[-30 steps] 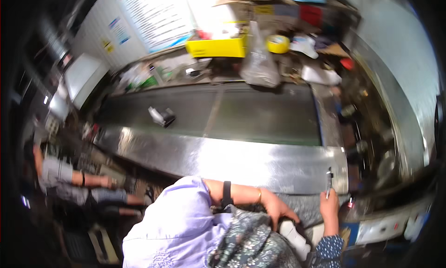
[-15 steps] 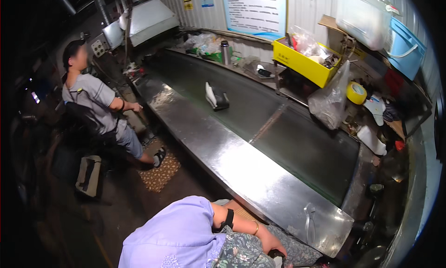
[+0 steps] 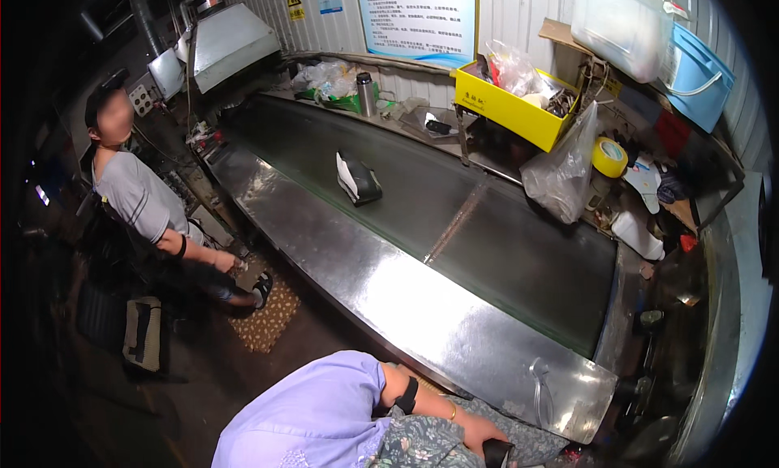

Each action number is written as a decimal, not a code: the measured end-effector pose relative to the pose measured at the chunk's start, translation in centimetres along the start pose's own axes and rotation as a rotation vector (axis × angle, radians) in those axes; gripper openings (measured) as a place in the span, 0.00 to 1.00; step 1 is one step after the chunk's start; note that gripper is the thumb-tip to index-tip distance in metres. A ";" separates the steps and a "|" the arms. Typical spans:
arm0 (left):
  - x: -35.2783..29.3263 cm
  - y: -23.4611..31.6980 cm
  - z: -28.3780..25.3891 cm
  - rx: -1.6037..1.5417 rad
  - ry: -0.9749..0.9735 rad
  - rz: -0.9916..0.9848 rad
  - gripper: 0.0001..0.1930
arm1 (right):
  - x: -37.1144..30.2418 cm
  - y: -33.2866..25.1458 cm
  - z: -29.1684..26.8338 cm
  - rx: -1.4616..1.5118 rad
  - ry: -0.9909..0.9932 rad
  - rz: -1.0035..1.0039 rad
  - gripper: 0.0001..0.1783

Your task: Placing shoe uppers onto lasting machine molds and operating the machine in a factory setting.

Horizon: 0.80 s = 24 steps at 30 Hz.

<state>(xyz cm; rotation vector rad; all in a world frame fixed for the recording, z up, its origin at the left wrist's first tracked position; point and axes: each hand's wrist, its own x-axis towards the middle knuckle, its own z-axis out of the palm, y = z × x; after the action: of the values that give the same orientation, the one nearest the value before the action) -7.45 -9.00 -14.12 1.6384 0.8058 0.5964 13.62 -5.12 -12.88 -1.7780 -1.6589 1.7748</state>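
Observation:
My left arm, in a lavender sleeve with a dark band and a gold bracelet, reaches across my lap at the lower edge. My left hand (image 3: 480, 432) is closed round a black shoe-like piece (image 3: 497, 450), most of it cut off by the frame. Floral fabric (image 3: 426, 441) covers my front and lap. My right hand does not show. Beyond the metal ledge, a black shoe piece with a white inside (image 3: 357, 180) rests on the dark conveyor belt (image 3: 519, 249), apart from my hand.
The shiny metal ledge (image 3: 381, 273) borders the belt; a silver two-handled tool (image 3: 542, 391) lies on its near end. A yellow box (image 3: 511, 107), a hanging plastic bag (image 3: 560, 176) and a steel flask (image 3: 366, 94) line the far side. Another person (image 3: 150, 192) stands at left.
The view has shifted, so the belt sits slightly farther left. The other person's arm has lowered away from the ledge. The black piece in my left hand has turned, showing less white.

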 end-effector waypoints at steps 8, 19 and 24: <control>-0.9 2.3 -0.7 0.120 -0.056 -0.080 0.37 | -1.7 -0.4 0.6 0.271 0.017 0.021 0.29; 2.7 7.0 -7.8 -1.131 0.526 -0.010 0.35 | -1.3 -4.1 0.7 0.860 0.079 -0.153 0.40; 0.3 5.3 -9.6 -1.163 0.682 -0.411 0.25 | -3.6 -4.9 3.7 0.637 -0.084 -0.237 0.38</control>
<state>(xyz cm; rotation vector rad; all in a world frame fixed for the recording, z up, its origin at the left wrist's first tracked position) -13.49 -3.31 -6.94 0.1774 0.9560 1.0674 9.05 -7.88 -8.18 -1.1898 -1.0806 1.9793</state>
